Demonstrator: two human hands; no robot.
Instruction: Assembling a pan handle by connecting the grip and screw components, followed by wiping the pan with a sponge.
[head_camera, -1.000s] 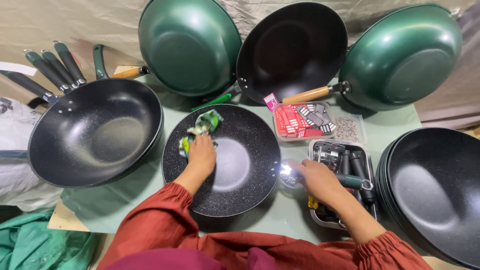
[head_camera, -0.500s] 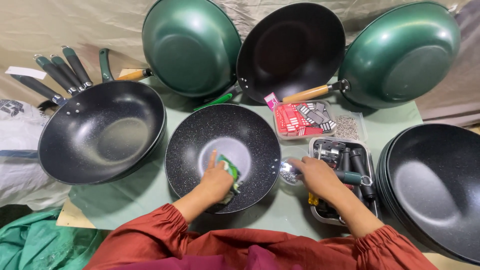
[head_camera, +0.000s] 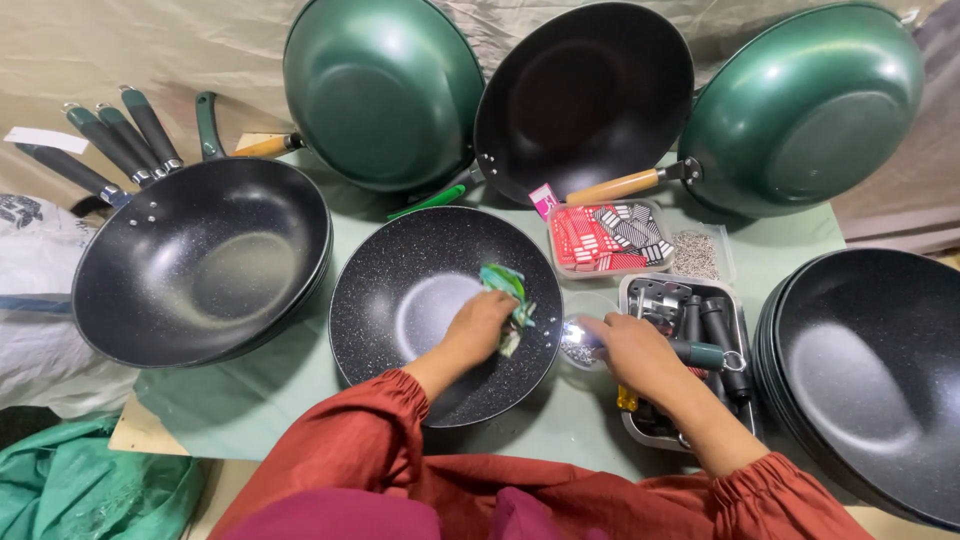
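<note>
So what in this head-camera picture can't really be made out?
- Right hand: its fingertips sit in glare at the wok's rim, so any grip is unclear.
- Green cloth: mostly under the left hand.
- Metal tray: contents dark, partly behind the right forearm.
- Stacked woks: cut off by the right edge.

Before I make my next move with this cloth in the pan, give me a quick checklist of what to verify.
1. Left hand grips the green cloth: ok.
2. Cloth lies inside the speckled black pan, touching its surface: ok.
3. Right hand steadies the pan's rim: cannot tell; it rests by the rim, over a small dish.
4. Pan sits flat on the green table: ok.
5. Metal tray of parts is apart from the pan: ok.
</note>
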